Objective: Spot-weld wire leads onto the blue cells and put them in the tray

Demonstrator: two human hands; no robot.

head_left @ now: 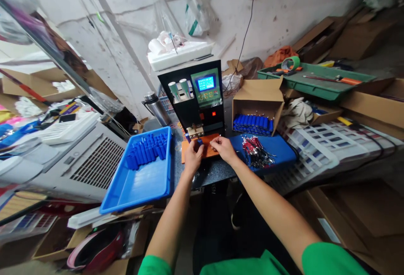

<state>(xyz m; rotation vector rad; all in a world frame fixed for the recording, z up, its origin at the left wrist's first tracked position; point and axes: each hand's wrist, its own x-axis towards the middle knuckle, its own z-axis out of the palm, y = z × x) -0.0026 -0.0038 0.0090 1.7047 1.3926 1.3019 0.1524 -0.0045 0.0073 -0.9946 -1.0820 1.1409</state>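
My left hand (193,156) is closed around a blue cylindrical battery cell (200,141), just in front of the electrode tips of a black spot welder (181,113). To its right, my right hand (222,147) has thumb and fingers pinched together over an orange board (211,150); whatever they hold is too small to make out. A pile of red and black wire leads (255,151) lies on a blue pad (280,151) beside my right forearm. The welder's small screen (206,83) is lit.
On the left, a blue tray (139,201) holds many blue cells. An open cardboard box (259,92) with more cells stands behind the pad. A steel flask (157,107) is left of the welder; a green tray (334,79) with tools sits at far right.
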